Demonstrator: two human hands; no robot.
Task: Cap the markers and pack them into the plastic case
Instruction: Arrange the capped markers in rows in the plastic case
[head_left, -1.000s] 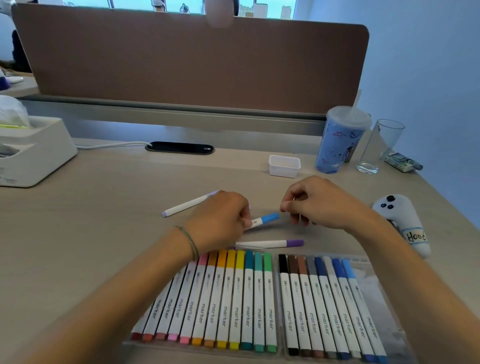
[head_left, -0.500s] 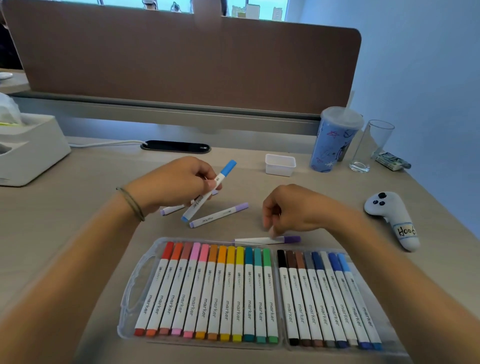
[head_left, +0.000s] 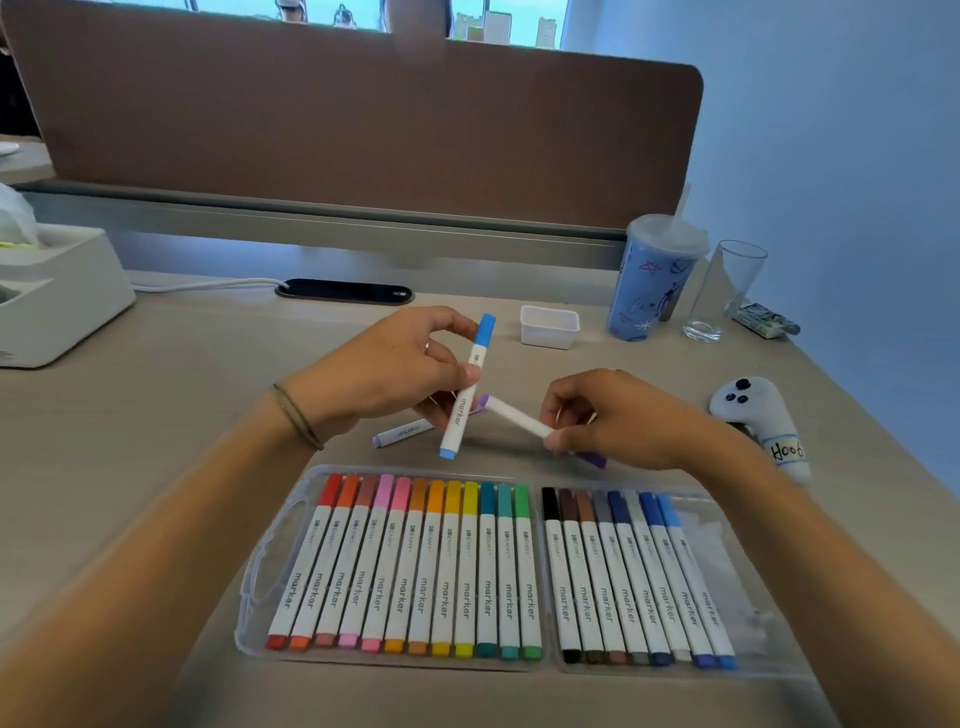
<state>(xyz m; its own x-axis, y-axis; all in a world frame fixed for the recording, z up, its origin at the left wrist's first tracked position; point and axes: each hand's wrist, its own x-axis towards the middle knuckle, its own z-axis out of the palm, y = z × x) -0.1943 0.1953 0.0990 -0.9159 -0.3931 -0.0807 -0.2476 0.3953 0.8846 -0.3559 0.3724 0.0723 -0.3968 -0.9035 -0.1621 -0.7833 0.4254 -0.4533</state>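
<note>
My left hand (head_left: 387, 369) holds a capped light-blue marker (head_left: 466, 389) nearly upright above the desk, fingers pinching its upper part. My right hand (head_left: 610, 415) grips a purple marker (head_left: 517, 417) lifted off the desk, its purple cap end poking out below my palm. A lavender marker (head_left: 402, 431) lies on the desk behind the blue one, partly hidden. The clear plastic case (head_left: 260, 587) lies open in front of me, its left half holding a full row of warm and green markers, its right half holding several dark and blue ones with free space at the right.
A small white tub (head_left: 549, 326), a blue lidded cup (head_left: 655, 280) and a drinking glass (head_left: 724, 291) stand at the back right. A white controller (head_left: 761, 421) lies at the right edge. A white tissue box (head_left: 57, 296) sits far left; a brown divider runs along the back.
My right hand has picked the purple marker up off the desk. My left hand has brought the blue marker rightward and tilted it more upright.
</note>
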